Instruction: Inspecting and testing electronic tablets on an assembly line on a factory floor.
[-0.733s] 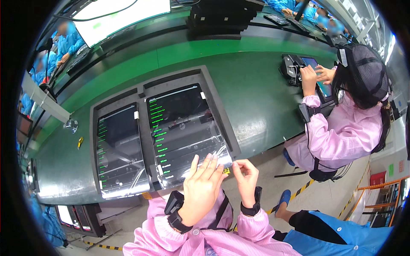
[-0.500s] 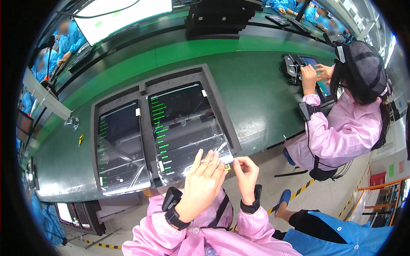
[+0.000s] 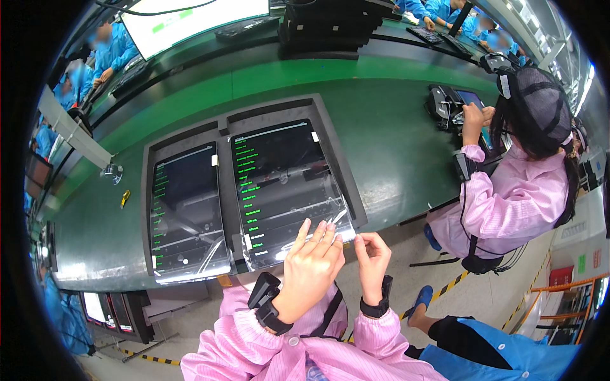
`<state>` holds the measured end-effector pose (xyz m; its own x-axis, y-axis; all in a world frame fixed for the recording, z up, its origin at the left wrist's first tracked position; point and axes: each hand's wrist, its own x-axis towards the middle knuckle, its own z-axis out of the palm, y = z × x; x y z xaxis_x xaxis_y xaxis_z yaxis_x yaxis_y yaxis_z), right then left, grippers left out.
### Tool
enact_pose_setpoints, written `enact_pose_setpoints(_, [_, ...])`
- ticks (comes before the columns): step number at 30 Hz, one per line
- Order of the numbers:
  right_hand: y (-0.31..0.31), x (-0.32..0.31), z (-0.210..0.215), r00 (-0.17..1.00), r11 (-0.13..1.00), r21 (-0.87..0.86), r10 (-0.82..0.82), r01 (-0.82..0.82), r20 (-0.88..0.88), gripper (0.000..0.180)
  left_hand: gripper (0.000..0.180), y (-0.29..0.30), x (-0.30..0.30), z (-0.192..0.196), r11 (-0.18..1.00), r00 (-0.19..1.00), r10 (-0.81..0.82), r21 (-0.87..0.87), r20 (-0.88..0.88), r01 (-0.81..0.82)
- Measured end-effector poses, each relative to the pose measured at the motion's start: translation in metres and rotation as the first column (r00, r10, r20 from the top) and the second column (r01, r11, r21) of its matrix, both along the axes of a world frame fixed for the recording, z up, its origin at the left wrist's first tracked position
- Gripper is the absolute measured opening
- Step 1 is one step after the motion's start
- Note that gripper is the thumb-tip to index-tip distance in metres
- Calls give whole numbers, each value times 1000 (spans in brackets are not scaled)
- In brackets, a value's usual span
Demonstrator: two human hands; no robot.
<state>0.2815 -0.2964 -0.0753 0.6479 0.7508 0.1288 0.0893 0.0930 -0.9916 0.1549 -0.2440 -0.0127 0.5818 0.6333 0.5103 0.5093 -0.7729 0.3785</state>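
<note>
Two dark tablets with rows of green text on their screens lie side by side in a grey foam tray (image 3: 327, 136). The right tablet (image 3: 289, 184) has clear film over it, and a glossy strip crosses its near end. My left hand (image 3: 311, 270) rests palm down at that near edge, its fingers stretched over the screen. Just beside it, at the tablet's near right corner, my right hand (image 3: 373, 263) has thumb and index finger pinched together; what they hold, if anything, cannot be made out. The left tablet (image 3: 187, 197) lies untouched, with film showing along its near edge.
The tray sits on a green worktable (image 3: 387, 184). A small yellow tool (image 3: 125, 199) and a metal fitting (image 3: 112, 173) are at the left. To the right, a co-worker in pink (image 3: 508, 197) handles a device. Black trays (image 3: 330, 28) are stacked at the back.
The view has shifted slightly, so the tray sits a little farther right. My left hand has slid slightly right, closer to my right hand. A small yellow patch between my hands is now hidden.
</note>
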Motion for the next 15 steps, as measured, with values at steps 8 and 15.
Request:
enact_pose_setpoints(8, [0,-1,1,1000,1000,-20,-12,12,-16,4,21,-3,6,1,997,998,58,45,6,-59])
enact_pose_setpoints(15, [1,-1,3,999,1000,-9,-25,25,29,4,21,-1,6,-4,997,998,50,55,22,-51])
